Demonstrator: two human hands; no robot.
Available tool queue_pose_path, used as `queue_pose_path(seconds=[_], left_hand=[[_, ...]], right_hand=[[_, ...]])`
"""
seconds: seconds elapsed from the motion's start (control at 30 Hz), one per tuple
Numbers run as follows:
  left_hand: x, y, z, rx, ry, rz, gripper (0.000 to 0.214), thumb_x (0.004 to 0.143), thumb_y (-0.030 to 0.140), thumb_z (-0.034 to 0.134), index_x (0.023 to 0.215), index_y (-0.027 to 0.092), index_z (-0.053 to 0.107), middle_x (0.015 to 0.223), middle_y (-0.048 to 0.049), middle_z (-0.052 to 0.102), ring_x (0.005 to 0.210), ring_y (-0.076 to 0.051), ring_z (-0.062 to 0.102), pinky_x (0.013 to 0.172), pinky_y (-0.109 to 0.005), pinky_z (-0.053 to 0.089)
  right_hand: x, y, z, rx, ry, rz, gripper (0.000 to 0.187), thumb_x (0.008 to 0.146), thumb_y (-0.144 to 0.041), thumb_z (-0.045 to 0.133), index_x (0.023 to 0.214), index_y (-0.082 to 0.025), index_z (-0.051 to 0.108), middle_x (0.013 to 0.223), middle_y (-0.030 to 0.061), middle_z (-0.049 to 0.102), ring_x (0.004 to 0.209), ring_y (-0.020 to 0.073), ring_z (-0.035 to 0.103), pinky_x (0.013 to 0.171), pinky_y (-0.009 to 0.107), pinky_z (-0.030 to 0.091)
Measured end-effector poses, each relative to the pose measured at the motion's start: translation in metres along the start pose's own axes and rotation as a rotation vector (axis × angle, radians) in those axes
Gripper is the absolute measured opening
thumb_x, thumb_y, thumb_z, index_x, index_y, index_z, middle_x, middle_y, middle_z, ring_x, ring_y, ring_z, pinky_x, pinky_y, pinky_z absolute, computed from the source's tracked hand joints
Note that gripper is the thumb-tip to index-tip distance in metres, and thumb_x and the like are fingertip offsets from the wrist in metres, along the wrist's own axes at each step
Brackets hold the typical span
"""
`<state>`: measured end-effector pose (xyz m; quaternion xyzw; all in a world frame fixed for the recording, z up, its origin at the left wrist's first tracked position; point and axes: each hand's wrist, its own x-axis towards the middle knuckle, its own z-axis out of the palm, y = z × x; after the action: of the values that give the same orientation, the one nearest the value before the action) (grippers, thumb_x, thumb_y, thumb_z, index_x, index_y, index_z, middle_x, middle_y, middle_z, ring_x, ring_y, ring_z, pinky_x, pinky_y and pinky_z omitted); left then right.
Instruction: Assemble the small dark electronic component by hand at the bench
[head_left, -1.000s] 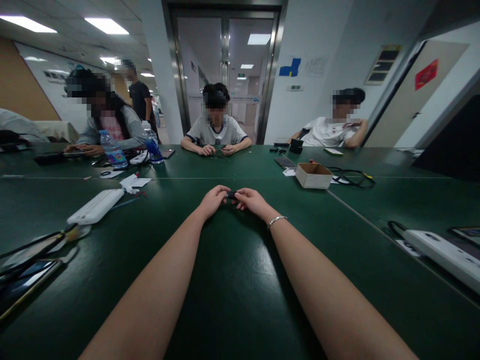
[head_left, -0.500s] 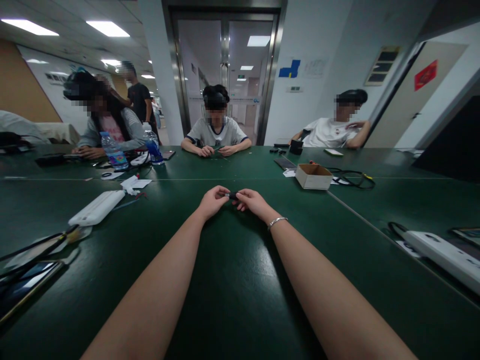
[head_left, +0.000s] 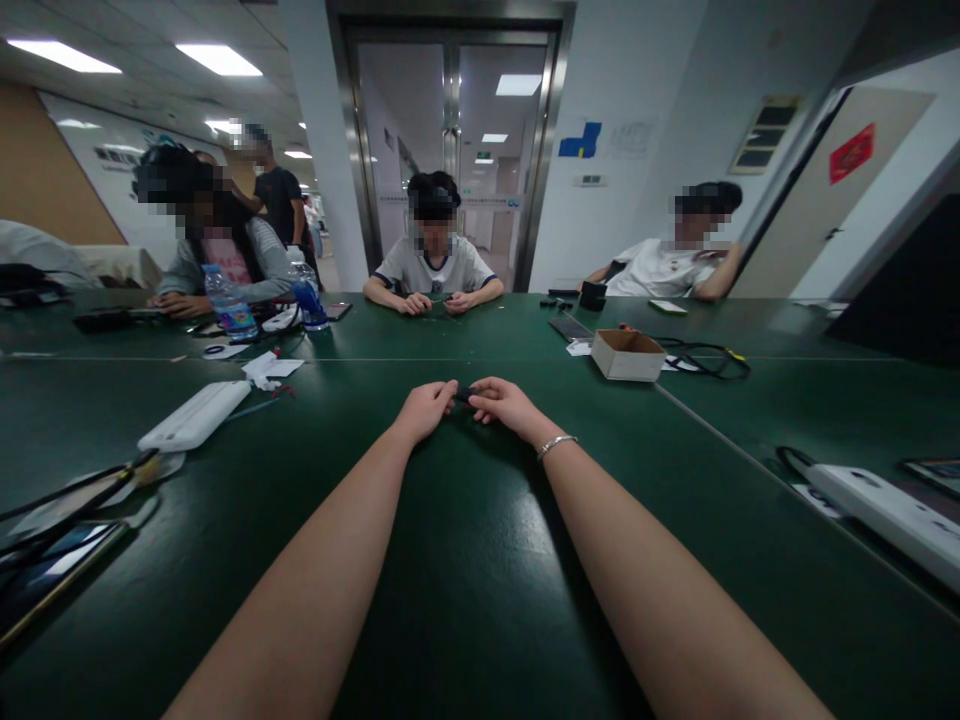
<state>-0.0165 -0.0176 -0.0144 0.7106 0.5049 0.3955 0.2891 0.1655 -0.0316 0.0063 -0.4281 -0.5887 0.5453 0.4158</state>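
Both my arms reach straight ahead over a dark green table (head_left: 465, 560). My left hand (head_left: 425, 408) and my right hand (head_left: 507, 404) meet at the table's middle, fingers curled. Between their fingertips they pinch a small black part (head_left: 464, 393), held just above the tabletop. A silver bracelet (head_left: 556, 442) circles my right wrist. The part is too small to name.
A white power strip (head_left: 193, 416) lies at left, another white power strip (head_left: 892, 512) at right. A small cardboard box (head_left: 627, 354) and black cables (head_left: 705, 358) sit ahead right. Water bottles (head_left: 229, 305) stand at far left. Three people sit across the table; one stands behind.
My hands stay together on the small part; the fingers shift slightly. The view has dipped a little. The people across move only a little.
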Motion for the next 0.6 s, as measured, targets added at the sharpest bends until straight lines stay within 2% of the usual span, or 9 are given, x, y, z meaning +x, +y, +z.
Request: queue_pose_path(seconds=[0.13, 0.2, 0.33, 0.43, 0.53, 0.6], left_hand=[[-0.0028, 0.0041, -0.0004, 0.026, 0.006, -0.027, 0.055, 0.088, 0.059, 0.033, 0.061, 0.018, 0.058, 0.061, -0.0036, 0.059, 0.059, -0.016, 0.054, 0.061, -0.027, 0.039], [-0.0045, 0.0063, 0.0000, -0.041, -0.007, -0.011, 0.049, 0.090, 0.055, 0.034, 0.071, 0.018, 0.059, 0.065, -0.0027, 0.061, 0.061, -0.015, 0.056, 0.061, -0.027, 0.040], [-0.0053, 0.0088, -0.0001, -0.140, 0.031, 0.002, 0.025, 0.087, 0.040, 0.047, 0.101, 0.021, 0.056, 0.083, -0.0012, 0.062, 0.065, -0.013, 0.057, 0.062, -0.025, 0.042], [-0.0042, 0.0092, -0.0012, -0.200, 0.058, -0.009, 0.026, 0.083, 0.029, 0.052, 0.107, 0.022, 0.054, 0.091, -0.0016, 0.060, 0.067, -0.011, 0.057, 0.061, -0.023, 0.043], [-0.0028, 0.0071, -0.0007, -0.223, 0.051, -0.011, 0.025, 0.081, 0.025, 0.052, 0.106, 0.020, 0.055, 0.084, -0.0003, 0.057, 0.061, -0.010, 0.053, 0.058, -0.022, 0.041], [-0.0016, 0.0044, 0.0006, -0.198, 0.043, 0.007, 0.023, 0.085, 0.030, 0.048, 0.103, 0.020, 0.057, 0.074, 0.0011, 0.054, 0.057, -0.009, 0.049, 0.055, -0.022, 0.039]], right_hand=[[-0.0017, -0.0010, -0.0009, 0.016, -0.021, -0.020, 0.023, 0.079, 0.002, 0.063, 0.095, -0.014, 0.056, 0.067, -0.0015, 0.065, 0.052, 0.0076, 0.061, 0.045, 0.013, 0.048], [-0.0015, -0.0010, -0.0006, 0.030, -0.001, -0.020, 0.022, 0.080, 0.001, 0.062, 0.094, -0.014, 0.056, 0.066, -0.0018, 0.064, 0.051, 0.0080, 0.061, 0.044, 0.013, 0.047], [-0.0003, -0.0006, 0.0001, 0.027, 0.009, -0.008, 0.020, 0.081, 0.000, 0.062, 0.094, -0.014, 0.056, 0.063, -0.0019, 0.063, 0.051, 0.0085, 0.060, 0.044, 0.014, 0.047], [-0.0005, -0.0008, 0.0002, 0.018, 0.010, -0.010, 0.019, 0.081, 0.000, 0.061, 0.094, -0.014, 0.056, 0.063, -0.0022, 0.063, 0.050, 0.0080, 0.060, 0.044, 0.013, 0.047], [-0.0014, -0.0015, 0.0005, 0.018, 0.010, -0.005, 0.019, 0.081, 0.001, 0.061, 0.093, -0.014, 0.056, 0.063, -0.0025, 0.063, 0.049, 0.0071, 0.059, 0.044, 0.013, 0.047], [-0.0019, -0.0020, 0.0009, 0.019, 0.007, 0.001, 0.020, 0.080, 0.001, 0.061, 0.092, -0.014, 0.056, 0.063, -0.0024, 0.063, 0.049, 0.0070, 0.059, 0.044, 0.013, 0.047]])
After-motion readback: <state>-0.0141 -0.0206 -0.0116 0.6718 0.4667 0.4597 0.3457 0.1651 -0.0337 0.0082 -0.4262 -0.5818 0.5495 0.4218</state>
